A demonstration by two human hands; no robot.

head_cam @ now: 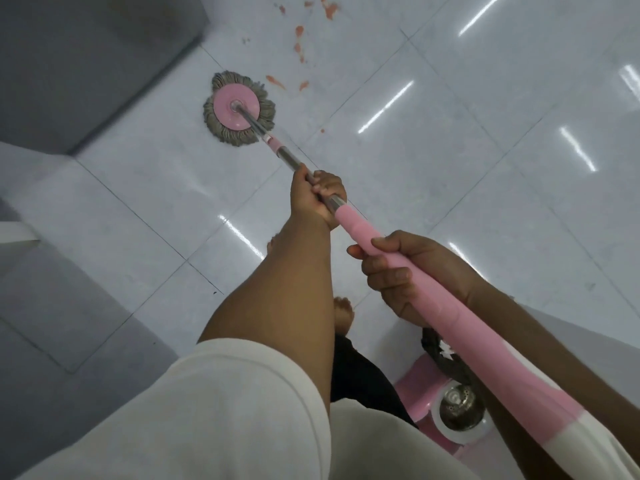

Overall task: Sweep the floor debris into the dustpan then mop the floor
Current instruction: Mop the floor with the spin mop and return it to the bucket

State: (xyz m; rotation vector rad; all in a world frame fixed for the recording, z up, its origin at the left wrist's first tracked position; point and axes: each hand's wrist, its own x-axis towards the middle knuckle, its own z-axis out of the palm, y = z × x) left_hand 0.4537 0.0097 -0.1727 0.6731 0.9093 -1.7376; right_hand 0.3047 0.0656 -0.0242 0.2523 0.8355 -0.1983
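Observation:
A round mop head (239,110) with a pink disc and grey strands lies flat on the glossy white tile floor (450,150). Its metal and pink handle (363,233) runs back toward me. My left hand (317,197) grips the steel part of the handle, farther down the pole. My right hand (405,275) is wrapped around the pink grip closer to me. Orange-red smears (299,46) mark the tiles just beyond and right of the mop head. No dustpan is in view.
A pink spin-mop bucket with a steel basket (457,414) stands at my lower right, under the handle. A grey furniture block (86,64) fills the upper left corner, close to the mop head. My bare feet (343,315) are below my arms.

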